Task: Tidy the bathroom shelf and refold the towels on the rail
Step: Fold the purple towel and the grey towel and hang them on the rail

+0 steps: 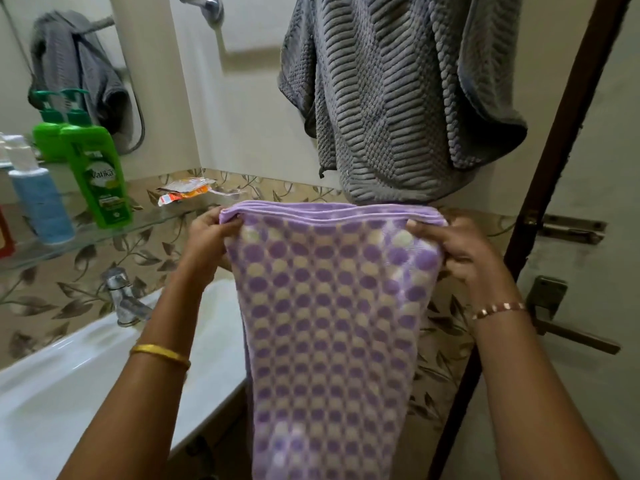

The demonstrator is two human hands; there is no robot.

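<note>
While gripped at both top corners, purple checked towel (332, 306) held up folded in front of the body, top edge level, layered hems showing along it, rest hanging straight down past the bottom of the view. Left hand (207, 233) pinching the top left corner, thumb on the near face, fingers curled behind. Right hand (453, 247) pinching the top right corner the same way, fingers bunched over the cloth. Gold bangle (160, 354) on the left wrist, thin bracelet (498, 309) on the right.

Just above and behind the purple towel, grey towel (398, 98) draped loosely and unevenly, lower hem close to the purple towel's top edge; whether touching, cannot tell. Rail itself hidden above the top of the view.

At the left, glass shelf (104, 233) on the wall, carrying a green bottle (98, 171) near its right end, a blue bottle (38, 199) just left of it, and a red item cut off at the left edge. Crumpled sachets (185, 192) lying on the tiled ledge near the shelf's right end. Mirror behind the shelf repeating the green bottle and grey towel. Below the shelf, white basin (69, 375) with a chrome tap (121, 299) at its back edge. At the right, door (588, 271) with bolt and handle.
</note>
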